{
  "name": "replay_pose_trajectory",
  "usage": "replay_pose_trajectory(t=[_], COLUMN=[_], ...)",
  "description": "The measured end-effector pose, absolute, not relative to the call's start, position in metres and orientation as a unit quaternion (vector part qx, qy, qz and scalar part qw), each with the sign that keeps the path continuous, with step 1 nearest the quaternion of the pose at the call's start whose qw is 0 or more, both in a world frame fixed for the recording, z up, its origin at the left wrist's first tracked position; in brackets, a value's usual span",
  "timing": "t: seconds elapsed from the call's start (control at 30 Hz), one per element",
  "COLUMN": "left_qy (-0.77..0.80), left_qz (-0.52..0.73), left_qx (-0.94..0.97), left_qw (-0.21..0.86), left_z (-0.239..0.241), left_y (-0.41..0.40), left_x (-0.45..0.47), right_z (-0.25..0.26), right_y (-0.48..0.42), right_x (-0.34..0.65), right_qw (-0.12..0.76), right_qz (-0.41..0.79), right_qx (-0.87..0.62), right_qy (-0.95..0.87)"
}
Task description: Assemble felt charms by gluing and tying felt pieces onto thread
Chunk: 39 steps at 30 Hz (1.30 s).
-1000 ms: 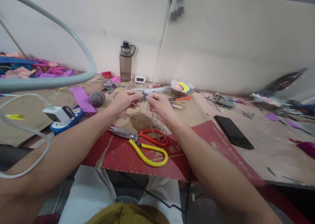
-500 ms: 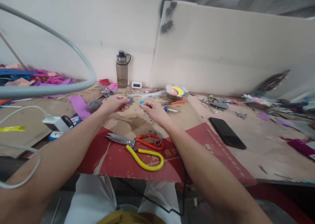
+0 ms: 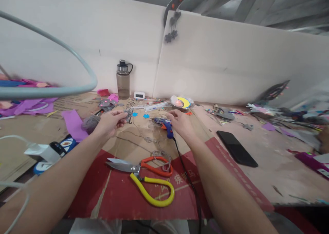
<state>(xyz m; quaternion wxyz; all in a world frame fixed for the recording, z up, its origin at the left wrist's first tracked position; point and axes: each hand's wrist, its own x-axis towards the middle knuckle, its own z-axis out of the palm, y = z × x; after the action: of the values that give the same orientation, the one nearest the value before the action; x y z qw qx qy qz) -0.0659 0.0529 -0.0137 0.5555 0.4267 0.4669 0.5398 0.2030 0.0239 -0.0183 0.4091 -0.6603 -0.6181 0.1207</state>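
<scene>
My left hand (image 3: 111,122) pinches a small grey felt piece (image 3: 129,115) between thumb and fingers, above the cardboard. A thin grey yarn (image 3: 131,133) trails over the cardboard to a loose tangle on the scissors' red handle. My right hand (image 3: 181,122) is beside a blue hot glue gun (image 3: 168,128), its fingers loosely curled and slightly apart; whether they touch the gun is unclear. Two blue flower-shaped pieces (image 3: 146,116) lie between the hands. Closer to me lie large scissors (image 3: 138,169) with one red and one yellow handle.
A grey yarn ball (image 3: 90,123) sits by my left forearm. Behind are a water bottle (image 3: 123,81), a small white clock (image 3: 139,95) and a bowl (image 3: 182,102). A phone (image 3: 236,148) lies right. A black cord runs from the glue gun. A pale hose (image 3: 84,73) arches at left.
My hands have moved apart: the right has let go of the yarn and shifted right to the glue gun. My left hand has moved slightly left, still with the grey piece. The view has tilted up.
</scene>
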Motion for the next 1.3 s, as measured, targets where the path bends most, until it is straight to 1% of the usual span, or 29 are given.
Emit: replay_pose_trajectory(t=[0.07, 0.27, 0.37, 0.47, 0.5, 0.6, 0.63, 0.7, 0.73, 0.77, 0.87, 0.93, 0.97, 1.07, 1.17, 1.23, 1.3], left_qy=[0.459, 0.427, 0.424, 0.426, 0.430, 0.437, 0.435, 0.429, 0.426, 0.425, 0.426, 0.427, 0.427, 0.422, 0.423, 0.434, 0.444], left_qz=[0.532, 0.567, 0.572, 0.565, 0.559, 0.542, 0.541, 0.546, 0.550, 0.552, 0.555, 0.553, 0.553, 0.554, 0.552, 0.552, 0.559], left_qx=[0.427, 0.392, 0.390, 0.392, 0.394, 0.403, 0.407, 0.412, 0.412, 0.412, 0.400, 0.390, 0.385, 0.375, 0.367, 0.365, 0.361], left_qw=[0.569, 0.585, 0.584, 0.587, 0.590, 0.594, 0.594, 0.590, 0.588, 0.587, 0.592, 0.600, 0.603, 0.612, 0.618, 0.612, 0.600], left_z=[-0.019, -0.024, -0.023, -0.024, -0.025, -0.026, -0.026, -0.026, -0.025, -0.024, -0.022, -0.021, -0.020, -0.019, -0.017, -0.016, -0.014], left_y=[0.054, 0.050, 0.049, 0.051, 0.052, 0.057, 0.059, 0.060, 0.060, 0.060, 0.058, 0.056, 0.056, 0.056, 0.058, 0.058, 0.058], left_x=[-0.064, -0.058, -0.056, -0.058, -0.059, -0.063, -0.064, -0.066, -0.066, -0.066, -0.066, -0.066, -0.066, -0.067, -0.070, -0.072, -0.073], right_z=[-0.015, -0.002, -0.001, 0.001, 0.002, 0.006, 0.006, 0.004, 0.002, -0.002, -0.016, -0.026, -0.030, -0.034, -0.027, -0.021, -0.017], right_y=[0.025, 0.027, 0.025, 0.011, 0.001, -0.039, -0.054, -0.082, -0.094, -0.104, -0.119, -0.122, -0.121, -0.120, -0.117, -0.116, -0.114], right_x=[0.216, 0.248, 0.242, 0.217, 0.207, 0.175, 0.167, 0.154, 0.150, 0.147, 0.141, 0.138, 0.137, 0.132, 0.127, 0.127, 0.129], right_qw=[0.433, 0.548, 0.572, 0.567, 0.555, 0.473, 0.431, 0.304, 0.253, 0.197, 0.044, -0.019, -0.024, 0.009, -0.014, -0.022, 0.009], right_qz=[0.128, 0.134, 0.100, 0.040, 0.032, 0.048, 0.059, 0.113, 0.118, 0.111, 0.010, -0.026, -0.026, -0.001, 0.032, 0.079, 0.141], right_qx=[-0.670, -0.666, -0.637, -0.591, -0.575, -0.511, -0.475, -0.422, -0.415, -0.427, -0.426, -0.409, -0.406, -0.413, -0.412, -0.432, -0.474], right_qy=[-0.589, -0.487, -0.506, -0.573, -0.600, -0.716, -0.765, -0.847, -0.866, -0.876, -0.904, -0.912, -0.913, -0.911, -0.911, -0.898, -0.869])
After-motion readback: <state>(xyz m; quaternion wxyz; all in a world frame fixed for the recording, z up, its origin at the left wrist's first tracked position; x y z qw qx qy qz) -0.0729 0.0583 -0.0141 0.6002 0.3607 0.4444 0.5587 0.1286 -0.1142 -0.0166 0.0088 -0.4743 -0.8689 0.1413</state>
